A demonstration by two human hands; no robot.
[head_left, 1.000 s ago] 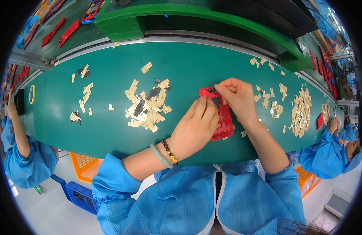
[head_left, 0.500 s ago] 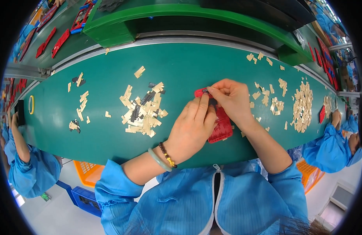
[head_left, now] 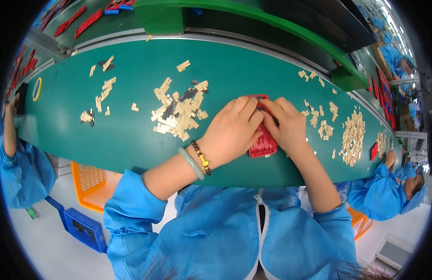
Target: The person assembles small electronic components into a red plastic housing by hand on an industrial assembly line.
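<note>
A red rectangular plastic fixture [head_left: 263,145] lies on the green table in front of me, its long side pointing away from me. My left hand [head_left: 232,127] grips its left side, fingers bent over the upper end. From the other side my right hand [head_left: 287,125] bends its fingers onto the same end, close to the left fingertips. A small dark strip [head_left: 259,97] shows at that end; the fingers cover most of it. Left of my hands lies a loose pile of small cream-coloured pieces [head_left: 181,114] with dark strips [head_left: 169,110] among them.
More cream pieces [head_left: 353,140] are heaped at the right. A yellow tape roll [head_left: 37,89] sits near the table's left end. A green shelf [head_left: 253,21] runs along the back. Co-workers in blue sit at both sides. An orange basket [head_left: 87,186] stands below the table.
My right hand has turned and lowered, its raised pinch now pressed down at the fixture's upper end. The left fingers have shifted up beside it. The whole view has tilted slightly.
</note>
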